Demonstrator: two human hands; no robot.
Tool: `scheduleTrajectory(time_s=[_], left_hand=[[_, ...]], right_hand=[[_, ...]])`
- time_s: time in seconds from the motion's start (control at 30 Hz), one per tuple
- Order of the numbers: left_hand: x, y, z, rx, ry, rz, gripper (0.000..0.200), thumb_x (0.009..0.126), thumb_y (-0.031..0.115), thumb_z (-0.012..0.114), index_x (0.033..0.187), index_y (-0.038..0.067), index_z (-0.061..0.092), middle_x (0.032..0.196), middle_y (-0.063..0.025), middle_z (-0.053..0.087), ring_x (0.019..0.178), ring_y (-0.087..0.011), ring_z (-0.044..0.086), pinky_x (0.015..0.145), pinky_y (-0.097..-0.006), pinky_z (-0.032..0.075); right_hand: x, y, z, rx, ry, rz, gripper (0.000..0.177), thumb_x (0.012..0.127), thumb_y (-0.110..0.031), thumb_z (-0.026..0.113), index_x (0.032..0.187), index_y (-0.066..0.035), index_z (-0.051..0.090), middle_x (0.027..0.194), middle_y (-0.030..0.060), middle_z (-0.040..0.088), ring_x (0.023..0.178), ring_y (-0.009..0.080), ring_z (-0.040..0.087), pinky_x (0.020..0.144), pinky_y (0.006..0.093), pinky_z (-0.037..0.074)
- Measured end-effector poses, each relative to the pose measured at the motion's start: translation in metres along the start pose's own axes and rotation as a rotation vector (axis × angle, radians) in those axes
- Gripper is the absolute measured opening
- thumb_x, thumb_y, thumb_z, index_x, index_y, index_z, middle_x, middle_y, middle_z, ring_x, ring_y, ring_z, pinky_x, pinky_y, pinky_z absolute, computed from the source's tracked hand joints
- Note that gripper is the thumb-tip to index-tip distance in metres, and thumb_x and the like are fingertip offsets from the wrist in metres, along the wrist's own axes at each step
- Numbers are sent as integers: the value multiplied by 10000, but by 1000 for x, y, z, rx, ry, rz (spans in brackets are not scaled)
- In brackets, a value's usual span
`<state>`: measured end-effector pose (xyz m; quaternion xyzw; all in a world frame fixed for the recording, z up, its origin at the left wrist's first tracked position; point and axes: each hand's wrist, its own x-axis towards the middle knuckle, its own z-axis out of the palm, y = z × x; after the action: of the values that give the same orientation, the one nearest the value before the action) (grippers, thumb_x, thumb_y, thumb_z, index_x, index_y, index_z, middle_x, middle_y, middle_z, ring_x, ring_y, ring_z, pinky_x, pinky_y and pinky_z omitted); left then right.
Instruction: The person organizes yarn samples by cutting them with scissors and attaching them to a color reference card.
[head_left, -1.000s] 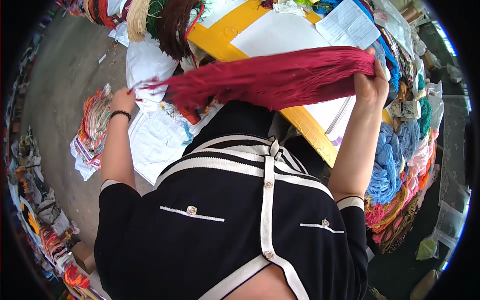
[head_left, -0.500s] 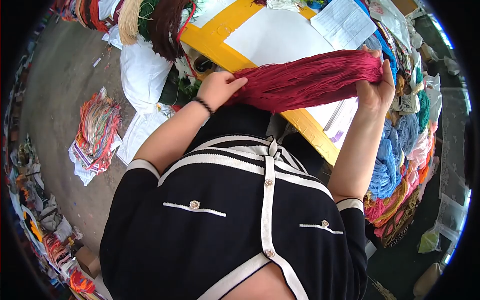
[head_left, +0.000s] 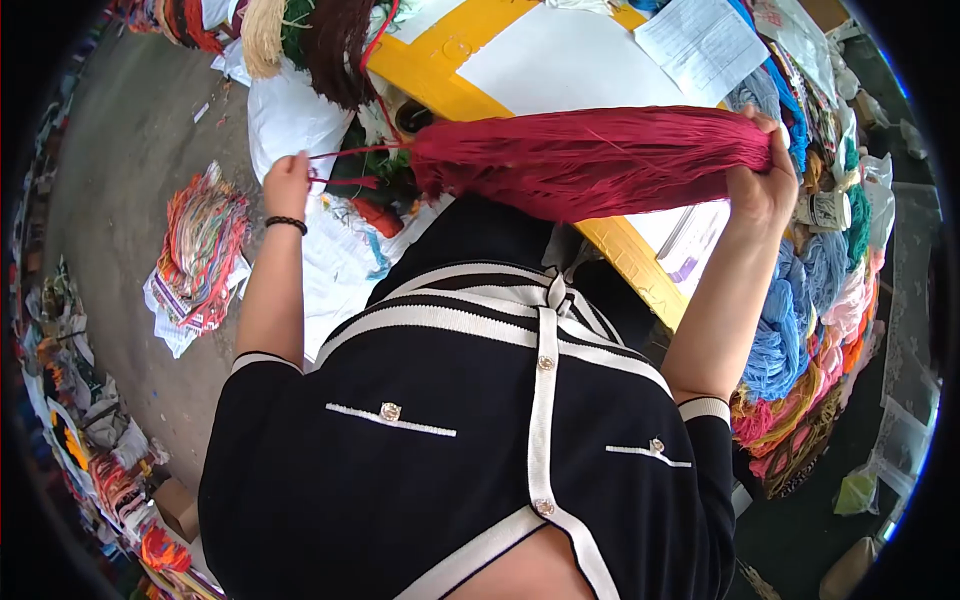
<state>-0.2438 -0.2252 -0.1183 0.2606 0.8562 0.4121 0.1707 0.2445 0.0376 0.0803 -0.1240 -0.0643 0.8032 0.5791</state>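
A long dark red yarn skein (head_left: 590, 165) is stretched across in front of me, over the near edge of the yellow and white table (head_left: 535, 65). My right hand (head_left: 762, 180) is closed round the skein's right end, with strands wrapped over the fingers. Out to the left, my left hand (head_left: 288, 182) is closed on thin red strands that run from the skein's left end. The strands between that hand and the bundle look taut.
Dark brown and cream hanks (head_left: 265, 40) hang at the table's left. A paper sheet (head_left: 698, 45) lies at the upper right. Blue yarn (head_left: 770, 345) and other coloured yarns fill the right side. Multicoloured strands (head_left: 205, 245) lie on the floor at left, near white sacks (head_left: 290, 115).
My left hand has moved away left from the skein's body, drawing out thin red strands. The skein now lies straighter, and my right hand still holds its right end.
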Motion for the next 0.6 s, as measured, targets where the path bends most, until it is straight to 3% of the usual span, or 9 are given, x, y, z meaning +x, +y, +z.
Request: scheduleTrajectory(time_s=[0.07, 0.13, 0.33, 0.4, 0.53, 0.6], left_hand=[[17, -51, -10, -188, 288, -134, 358, 847, 334, 589, 822, -14, 668, 701, -138, 654, 626, -253, 594, 615, -357, 452], [26, -95, -26, 278, 333, -116, 400, 830, 387, 594, 815, -3, 682, 748, -158, 666, 678, -249, 619, 654, -363, 461], [-8, -86, 25, 210, -311, -164, 395, 851, 386, 574, 795, 7, 672, 747, -170, 660, 712, -316, 638, 650, -403, 476], [-20, -58, 51, 270, -362, 121, 358, 842, 367, 593, 831, 17, 671, 784, -179, 659, 758, -341, 636, 674, -409, 480], [-27, 2, 75, 382, -541, 277, 356, 828, 339, 616, 959, 10, 647, 915, -205, 648, 877, -353, 620, 769, -414, 485], [-24, 31, 81, 581, -180, 697, 388, 820, 303, 631, 1056, -4, 611, 966, -202, 645, 904, -365, 610, 811, -410, 484]], right_hand=[[-2, -5, 6, 16, -34, 33, 118, 932, -66, 401, 894, 30, 459, 780, 111, 498, 798, 253, 521, 1023, 452, 387], [-2, -4, 8, 24, -57, 65, 110, 924, -57, 408, 885, 29, 465, 780, 104, 497, 800, 248, 523, 1021, 457, 390], [-7, 5, 18, 20, -73, 64, 86, 900, -44, 433, 910, 38, 456, 817, 113, 486, 806, 242, 521, 1013, 472, 392], [-11, 14, 23, -19, -182, 44, 194, 916, -84, 463, 990, 94, 446, 859, 162, 522, 837, 274, 545, 1029, 474, 382], [-31, 42, 44, -41, -258, 106, 379, 917, -86, 473, 1165, 188, 390, 925, 192, 576, 864, 292, 581, 1046, 484, 357], [-48, 67, 56, -263, -173, 24, 324, 917, -116, 495, 1124, 131, 459, 919, 178, 607, 886, 289, 596, 1036, 473, 369]])
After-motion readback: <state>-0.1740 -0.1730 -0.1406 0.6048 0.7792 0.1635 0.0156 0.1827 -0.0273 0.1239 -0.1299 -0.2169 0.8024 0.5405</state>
